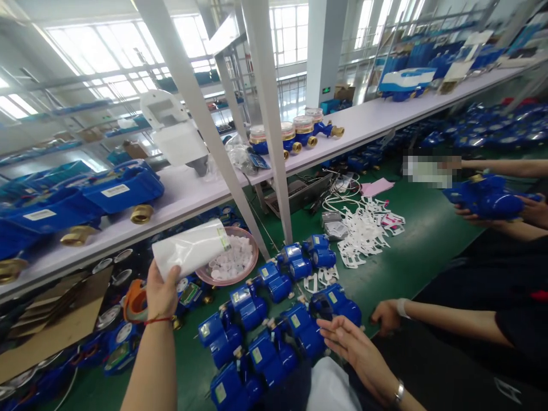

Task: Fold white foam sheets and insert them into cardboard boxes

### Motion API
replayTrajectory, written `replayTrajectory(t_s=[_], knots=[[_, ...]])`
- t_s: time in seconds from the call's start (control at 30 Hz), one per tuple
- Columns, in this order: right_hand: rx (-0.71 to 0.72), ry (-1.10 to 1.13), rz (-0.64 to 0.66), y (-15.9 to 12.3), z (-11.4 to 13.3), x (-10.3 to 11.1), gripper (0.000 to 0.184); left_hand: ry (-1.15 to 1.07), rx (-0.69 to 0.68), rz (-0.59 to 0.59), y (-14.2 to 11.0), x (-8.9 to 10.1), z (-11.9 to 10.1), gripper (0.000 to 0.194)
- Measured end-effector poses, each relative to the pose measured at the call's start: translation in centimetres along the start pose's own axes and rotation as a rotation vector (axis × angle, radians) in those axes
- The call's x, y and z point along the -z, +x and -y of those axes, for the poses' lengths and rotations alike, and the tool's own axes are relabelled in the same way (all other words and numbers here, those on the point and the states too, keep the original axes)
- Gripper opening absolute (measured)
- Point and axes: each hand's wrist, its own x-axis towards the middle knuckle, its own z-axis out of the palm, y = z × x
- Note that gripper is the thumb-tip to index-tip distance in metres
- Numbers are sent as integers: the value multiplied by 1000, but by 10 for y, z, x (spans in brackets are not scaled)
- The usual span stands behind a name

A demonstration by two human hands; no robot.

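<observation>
Risk of a knocked pink bowl (252, 260) and spilled white pieces (233, 262) from the white bag (190, 248) gripped in the left hand (162, 294); open right hand (346, 348) just above blue water meters (303, 331).

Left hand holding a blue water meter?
No, the left hand holds a white plastic bag over a pink-rimmed bowl of small white parts.
</observation>
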Motion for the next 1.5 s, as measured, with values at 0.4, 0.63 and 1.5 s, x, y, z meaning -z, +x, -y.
replayTrajectory(t_s=[0.4,0.63,1.5], knots=[[171,-48,287,80,3,-140,48,469,147,239,-124,12,-42,71],[215,-241,348,67,-21,-141,38,775,-467,249,-173,-31,-88,27],[169,-244,347,33,-35,-129,28,538,-303,487,-209,-52,-96,11]])
